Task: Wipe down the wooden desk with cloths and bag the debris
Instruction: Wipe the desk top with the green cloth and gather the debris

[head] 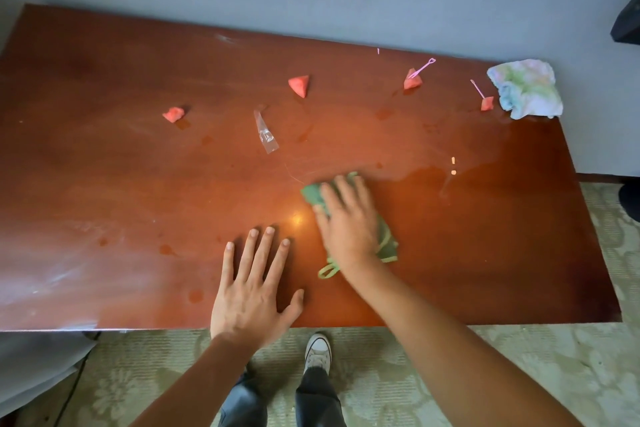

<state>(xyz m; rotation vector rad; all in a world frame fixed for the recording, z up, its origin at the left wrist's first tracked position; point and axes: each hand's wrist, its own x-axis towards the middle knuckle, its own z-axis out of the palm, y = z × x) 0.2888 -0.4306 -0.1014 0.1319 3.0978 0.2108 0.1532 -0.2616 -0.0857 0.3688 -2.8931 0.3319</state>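
On the wooden desk (104, 184), the right hand (346, 218) presses flat, fingers straight, on a green cloth (386, 243) near the front edge. The left hand (252, 288) rests just left of that cloth, fingers spread and holding nothing. Behind the cloth lie four watermelon pieces (299, 85) (two with pink picks (424, 66)) and a clear plastic scrap (266, 133). A pastel cloth (524, 88) sits crumpled far right of them.

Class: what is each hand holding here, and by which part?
Nothing is gripped. Right hand presses flat on the green cloth's middle; left hand rests open on the desk.
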